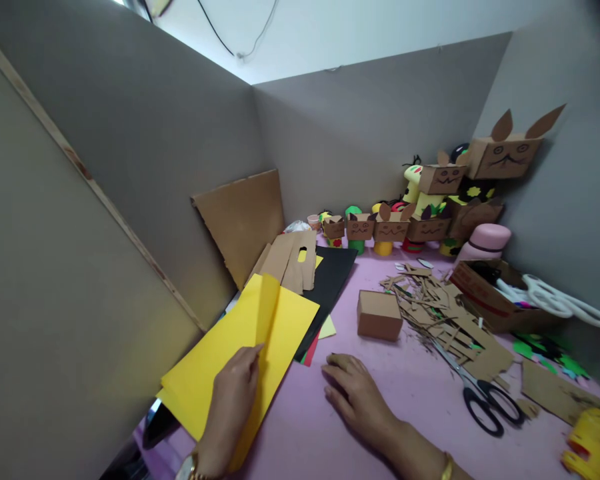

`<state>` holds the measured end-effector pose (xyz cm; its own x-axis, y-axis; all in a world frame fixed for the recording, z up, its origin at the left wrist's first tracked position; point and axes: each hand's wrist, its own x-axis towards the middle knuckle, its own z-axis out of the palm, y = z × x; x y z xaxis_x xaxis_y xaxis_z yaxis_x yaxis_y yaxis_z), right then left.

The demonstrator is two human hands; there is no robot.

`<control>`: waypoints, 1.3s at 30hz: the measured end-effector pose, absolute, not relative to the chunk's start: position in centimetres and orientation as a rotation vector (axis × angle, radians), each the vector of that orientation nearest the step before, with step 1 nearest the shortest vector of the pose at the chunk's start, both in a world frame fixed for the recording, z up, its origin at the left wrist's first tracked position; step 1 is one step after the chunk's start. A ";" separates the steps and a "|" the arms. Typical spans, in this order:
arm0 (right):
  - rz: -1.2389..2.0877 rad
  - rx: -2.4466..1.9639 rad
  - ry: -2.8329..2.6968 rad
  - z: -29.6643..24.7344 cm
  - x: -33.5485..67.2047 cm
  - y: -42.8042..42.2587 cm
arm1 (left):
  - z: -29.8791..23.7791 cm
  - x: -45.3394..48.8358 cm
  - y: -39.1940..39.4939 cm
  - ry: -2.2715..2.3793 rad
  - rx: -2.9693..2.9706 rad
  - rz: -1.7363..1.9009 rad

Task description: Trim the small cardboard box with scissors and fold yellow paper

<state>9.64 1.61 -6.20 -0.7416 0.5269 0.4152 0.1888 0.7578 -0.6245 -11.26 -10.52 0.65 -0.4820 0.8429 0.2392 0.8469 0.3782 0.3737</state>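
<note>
Pinched in my left hand (234, 392) is the edge of a yellow paper sheet (293, 317), which curls up above another yellow sheet. My right hand (356, 392) rests on the pink tabletop (300, 427), fingers loosely bent and apart, holding nothing. A small closed cardboard box (379, 316) sits just beyond it. To its right lie scissors (483, 400) with black handles, blades against a heap of cardboard scraps (447, 313). Black sheets (335, 277) and cut cardboard pieces (285, 257) are stacked behind the yellow paper.
Several cardboard animal-face boxes (393, 230) stand on coloured tubes along the back. At right are a pink bottle (485, 243), an open box (495, 313) of supplies and a yellow object (594, 443). Grey partitions (370, 133) enclose the table; a cardboard panel (245, 223) leans left.
</note>
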 end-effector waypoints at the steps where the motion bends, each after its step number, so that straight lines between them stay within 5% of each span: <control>1: 0.778 -0.535 -2.322 -6.2 9.7 1.7 | 1.3 -11.2 -10.8 -2.524 -1.538 -0.711; 5: 0.982 -0.579 -2.088 -5.4 9.6 1.3 | 3.8 -9.4 -11.7 -2.183 -1.498 -0.651; 13: 2.052 -0.547 -1.178 -1.3 9.6 -2.2 | 1.4 0.6 -9.9 -1.764 -2.260 -0.822; 17: 2.107 -0.776 -0.746 -0.8 12.3 -0.7 | 1.4 -0.7 -10.0 -1.574 -2.287 -0.958; 24: 2.357 -0.621 -0.537 1.0 19.2 3.2 | 0.4 -8.4 -9.6 -1.907 -1.952 -0.876; 32: 2.576 -0.682 -0.571 0.3 22.6 1.7 | 0.1 -5.2 -9.9 -1.566 -2.423 -0.796; 39: 2.514 -0.782 -0.756 0.0 24.8 -1.3 | -2.3 -3.8 -12.4 -1.864 -2.262 -1.122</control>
